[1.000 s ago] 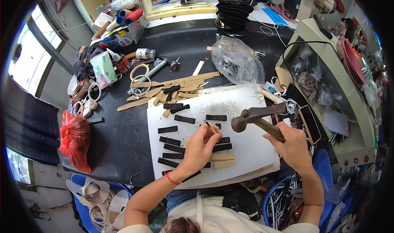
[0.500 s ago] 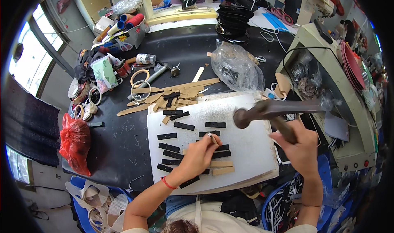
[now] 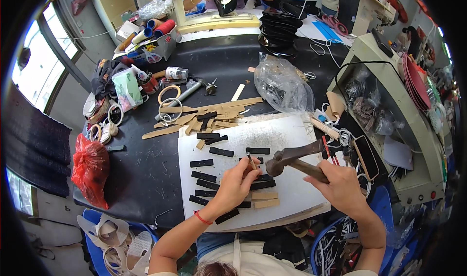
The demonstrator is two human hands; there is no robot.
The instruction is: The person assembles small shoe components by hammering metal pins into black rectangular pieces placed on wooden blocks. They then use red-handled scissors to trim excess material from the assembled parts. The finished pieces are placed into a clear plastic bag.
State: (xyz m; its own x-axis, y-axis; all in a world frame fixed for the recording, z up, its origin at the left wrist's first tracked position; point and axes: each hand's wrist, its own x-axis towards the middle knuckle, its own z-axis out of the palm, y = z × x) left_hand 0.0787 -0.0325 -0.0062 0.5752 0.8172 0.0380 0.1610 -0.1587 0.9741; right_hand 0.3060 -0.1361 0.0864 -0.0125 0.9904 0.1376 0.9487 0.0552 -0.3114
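Note:
My left hand (image 3: pixel 234 182) is closed around a slim metal hand punch (image 3: pixel 250 157), held about upright over one of the black strips on a white board (image 3: pixel 287 135). The fingers partly cover that strip. My right hand (image 3: pixel 344 187) grips the wooden handle of a hammer (image 3: pixel 296 155). Its head hangs in the air just right of the punch, apart from it. Several short black strips (image 3: pixel 221 152) lie in loose rows on the board, with holes showing in some. Near my left fingers are two short tan strips (image 3: pixel 266 204).
Behind the board is a pile of tan strips (image 3: pixel 228 110). A clear plastic bag (image 3: pixel 283 83) and a stack of black round pieces (image 3: pixel 279 30) stand farther back. A red bag (image 3: pixel 90 169) hangs at the left edge. A phone (image 3: pixel 366 156) and cords lie right of the board.
My right hand has brought the hammer down and left, from above the board's right side to close beside the punch. My left hand still holds the punch in nearly the same place.

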